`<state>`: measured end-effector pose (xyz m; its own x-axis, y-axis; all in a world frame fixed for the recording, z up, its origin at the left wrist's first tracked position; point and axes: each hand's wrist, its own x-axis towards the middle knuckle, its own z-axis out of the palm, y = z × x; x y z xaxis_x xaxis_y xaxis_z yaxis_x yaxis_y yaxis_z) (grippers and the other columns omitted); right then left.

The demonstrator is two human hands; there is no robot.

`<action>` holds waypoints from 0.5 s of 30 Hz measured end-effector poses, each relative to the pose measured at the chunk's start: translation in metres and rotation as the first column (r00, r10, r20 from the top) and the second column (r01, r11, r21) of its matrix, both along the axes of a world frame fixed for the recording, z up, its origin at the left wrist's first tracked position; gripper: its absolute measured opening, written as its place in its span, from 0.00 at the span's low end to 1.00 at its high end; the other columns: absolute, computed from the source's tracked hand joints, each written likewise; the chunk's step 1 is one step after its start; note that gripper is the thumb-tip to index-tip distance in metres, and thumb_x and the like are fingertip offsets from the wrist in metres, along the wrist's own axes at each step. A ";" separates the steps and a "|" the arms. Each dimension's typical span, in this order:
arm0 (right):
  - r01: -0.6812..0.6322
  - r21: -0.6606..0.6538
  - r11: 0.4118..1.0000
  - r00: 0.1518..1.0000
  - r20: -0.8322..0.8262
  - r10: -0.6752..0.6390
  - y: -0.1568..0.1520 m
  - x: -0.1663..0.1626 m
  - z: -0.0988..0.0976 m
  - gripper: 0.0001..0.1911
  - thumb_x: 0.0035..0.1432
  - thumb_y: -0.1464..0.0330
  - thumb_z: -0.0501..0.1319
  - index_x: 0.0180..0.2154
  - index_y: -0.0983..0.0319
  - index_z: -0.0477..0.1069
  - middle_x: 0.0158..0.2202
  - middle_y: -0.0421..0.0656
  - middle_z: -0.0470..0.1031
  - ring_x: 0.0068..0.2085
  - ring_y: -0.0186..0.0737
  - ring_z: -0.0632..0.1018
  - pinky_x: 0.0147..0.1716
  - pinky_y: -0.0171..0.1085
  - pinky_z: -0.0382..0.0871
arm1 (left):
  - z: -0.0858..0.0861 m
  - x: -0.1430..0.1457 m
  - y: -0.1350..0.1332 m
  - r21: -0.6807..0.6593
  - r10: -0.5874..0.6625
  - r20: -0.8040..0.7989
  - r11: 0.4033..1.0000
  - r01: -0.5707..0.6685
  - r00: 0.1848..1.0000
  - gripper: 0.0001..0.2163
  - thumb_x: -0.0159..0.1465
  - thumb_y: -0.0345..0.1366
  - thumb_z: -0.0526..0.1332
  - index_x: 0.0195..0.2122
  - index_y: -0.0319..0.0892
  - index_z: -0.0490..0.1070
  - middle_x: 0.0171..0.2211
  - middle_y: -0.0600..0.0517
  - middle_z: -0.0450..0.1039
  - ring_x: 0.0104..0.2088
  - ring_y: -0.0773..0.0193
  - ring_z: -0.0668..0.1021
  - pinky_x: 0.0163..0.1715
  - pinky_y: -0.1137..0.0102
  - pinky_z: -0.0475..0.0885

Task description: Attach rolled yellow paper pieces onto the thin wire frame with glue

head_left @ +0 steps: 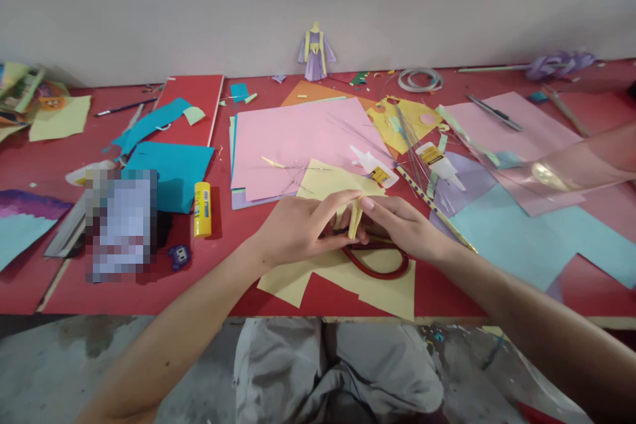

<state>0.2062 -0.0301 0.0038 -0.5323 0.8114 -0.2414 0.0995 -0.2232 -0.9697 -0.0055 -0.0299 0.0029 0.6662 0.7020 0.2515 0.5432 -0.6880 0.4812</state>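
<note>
Both hands meet above the front part of the red table. My left hand (303, 225) and my right hand (400, 222) pinch a small folded piece of yellow paper (355, 220) between them. Its lower end points down, and the fingers cover part of it. Under my hands lie scissors with a dark red handle (377, 273), their blades hidden. Pale yellow paper sheets (392, 291) with cut edges lie beneath the scissors. Just beyond my hands, a white glue bottle (373, 167) rests on a pink paper stack (298, 132).
A yellow glue stick (202, 209) stands left of my hands, near blue paper (163, 172). Thin wires (412, 139) and a second glue bottle (440, 164) lie to the right. A paper dress figure (315, 53) leans on the wall. Another person's arm (591, 159) reaches in from the right.
</note>
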 end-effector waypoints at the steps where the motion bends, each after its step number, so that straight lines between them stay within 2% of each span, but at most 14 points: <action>1: -0.001 0.007 1.000 1.000 0.004 0.001 0.000 0.000 0.000 0.25 0.60 0.45 0.58 0.28 0.60 0.72 0.24 0.42 0.72 0.26 0.37 0.73 0.30 0.37 0.68 | 0.000 0.000 0.000 -0.001 -0.002 0.001 1.000 0.002 1.000 0.26 0.67 0.48 0.60 0.62 0.45 0.58 0.29 0.59 0.78 0.27 0.70 0.79 0.27 0.77 0.67; 4: -0.001 0.014 1.000 1.000 -0.002 0.001 0.000 -0.001 -0.001 0.25 0.60 0.45 0.58 0.27 0.60 0.73 0.23 0.42 0.73 0.26 0.37 0.73 0.30 0.36 0.68 | 0.000 0.000 0.000 0.008 -0.002 0.004 1.000 0.002 1.000 0.26 0.67 0.48 0.60 0.63 0.45 0.57 0.29 0.59 0.78 0.27 0.70 0.79 0.26 0.77 0.67; 8: 0.023 -0.057 0.998 0.997 -0.079 -0.028 -0.001 0.000 -0.004 0.27 0.60 0.45 0.56 0.24 0.59 0.71 0.23 0.42 0.72 0.26 0.37 0.73 0.31 0.37 0.68 | -0.002 -0.001 0.000 0.041 0.003 0.002 0.999 -0.003 1.000 0.26 0.67 0.50 0.59 0.62 0.44 0.58 0.29 0.58 0.78 0.26 0.70 0.79 0.26 0.77 0.66; 15: -0.031 -0.090 0.995 0.990 -0.139 0.018 0.000 0.002 -0.007 0.25 0.63 0.48 0.55 0.31 0.60 0.76 0.24 0.42 0.72 0.27 0.37 0.72 0.31 0.37 0.67 | -0.002 0.000 -0.001 0.033 0.000 0.011 0.999 0.000 1.000 0.26 0.66 0.49 0.60 0.62 0.44 0.58 0.29 0.58 0.77 0.27 0.70 0.78 0.27 0.77 0.67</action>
